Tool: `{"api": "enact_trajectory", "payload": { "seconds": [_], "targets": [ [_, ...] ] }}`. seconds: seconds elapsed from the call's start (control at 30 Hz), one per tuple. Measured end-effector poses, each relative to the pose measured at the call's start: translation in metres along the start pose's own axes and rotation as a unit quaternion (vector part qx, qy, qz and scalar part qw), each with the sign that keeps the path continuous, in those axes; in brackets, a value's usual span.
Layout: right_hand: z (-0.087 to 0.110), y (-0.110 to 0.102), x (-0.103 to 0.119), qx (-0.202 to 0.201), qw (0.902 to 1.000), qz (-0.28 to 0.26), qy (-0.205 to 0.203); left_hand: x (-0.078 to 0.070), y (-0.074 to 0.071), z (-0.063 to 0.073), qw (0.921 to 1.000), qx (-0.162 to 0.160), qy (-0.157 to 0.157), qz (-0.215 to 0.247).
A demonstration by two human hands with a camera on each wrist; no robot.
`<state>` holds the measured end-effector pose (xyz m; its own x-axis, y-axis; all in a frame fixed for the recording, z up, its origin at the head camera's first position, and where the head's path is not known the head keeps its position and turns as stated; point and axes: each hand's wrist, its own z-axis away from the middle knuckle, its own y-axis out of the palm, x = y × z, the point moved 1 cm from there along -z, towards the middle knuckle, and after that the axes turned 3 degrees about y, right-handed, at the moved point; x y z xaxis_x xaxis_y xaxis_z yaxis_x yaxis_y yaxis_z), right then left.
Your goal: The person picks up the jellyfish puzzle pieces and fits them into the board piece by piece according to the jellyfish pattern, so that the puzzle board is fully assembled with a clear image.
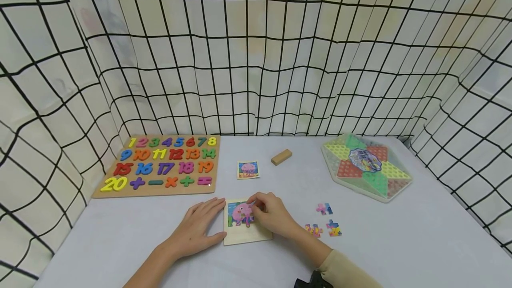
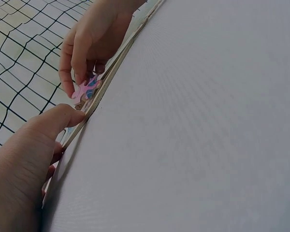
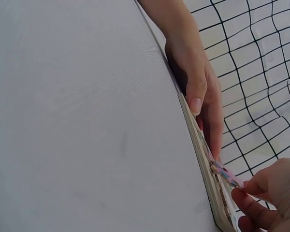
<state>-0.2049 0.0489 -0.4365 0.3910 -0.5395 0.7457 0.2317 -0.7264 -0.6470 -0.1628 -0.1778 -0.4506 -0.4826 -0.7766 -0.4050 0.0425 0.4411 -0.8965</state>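
A small wooden puzzle tray (image 1: pixel 249 236) lies on the white table, its upper part filled with pieces that show a pink octopus (image 1: pixel 242 213); bare wood shows along its lower part. My left hand (image 1: pixel 196 231) lies flat along the tray's left side, fingers extended, fingertips and thumb touching the edge. Over the tray's right side, my right hand (image 1: pixel 275 217) pinches a pink and blue jigsaw piece (image 2: pixel 87 91) between thumb and fingers. In the right wrist view that piece (image 3: pixel 226 174) is tilted above the tray, one end against it. The fingers hide the tray's upper right corner.
Several loose jigsaw pieces (image 1: pixel 334 228) lie right of the tray. Behind it are an octopus picture card (image 1: pixel 248 170) and a wooden block (image 1: pixel 282 157). A number board (image 1: pixel 156 168) stands back left, a hexagonal checkers box (image 1: pixel 366 166) back right. Black netting (image 1: pixel 256 66) surrounds the table.
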Motion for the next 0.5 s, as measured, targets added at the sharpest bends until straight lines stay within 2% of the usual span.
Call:
{"api": "enact_trajectory", "payload": {
  "seconds": [0.5],
  "targets": [
    [0.0008, 0.0048, -0.0009, -0.029, 0.9990, 0.034, -0.011, -0.0005, -0.0003, 0.0004, 1.0000, -0.004, 0.008, 0.002]
  ]
}}
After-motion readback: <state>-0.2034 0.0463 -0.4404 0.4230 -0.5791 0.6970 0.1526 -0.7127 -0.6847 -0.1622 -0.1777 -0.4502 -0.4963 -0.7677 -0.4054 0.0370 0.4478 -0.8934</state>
